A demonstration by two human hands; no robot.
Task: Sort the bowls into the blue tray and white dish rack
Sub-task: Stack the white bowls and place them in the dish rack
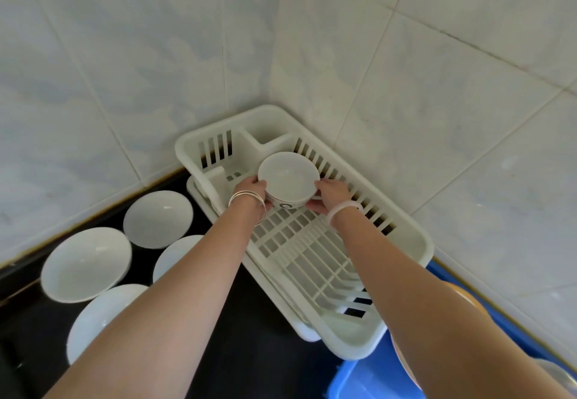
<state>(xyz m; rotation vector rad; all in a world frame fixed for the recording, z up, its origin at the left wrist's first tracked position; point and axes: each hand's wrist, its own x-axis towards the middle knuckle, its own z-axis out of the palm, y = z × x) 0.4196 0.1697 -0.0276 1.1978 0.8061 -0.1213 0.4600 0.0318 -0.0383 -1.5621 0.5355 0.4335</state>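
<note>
Both hands hold a small white bowl (288, 177) with dark markings on its side, upright, over the far end of the white dish rack (415, 242). My left hand (249, 191) grips its left side and my right hand (331, 195) its right side. Several larger white bowls lie on the black counter at the left, among them one (157, 217) near the rack and one (86, 263) further left. The blue tray (371, 376) shows at the bottom right, partly hidden by my right arm, with an orange-rimmed bowl (402, 358) in it.
The rack sits in a corner of white tiled walls (437, 86), on a white drip tray (299, 327). The black counter (259, 336) runs between the bowls and the rack. A pale round object (559, 373) shows at the bottom right edge.
</note>
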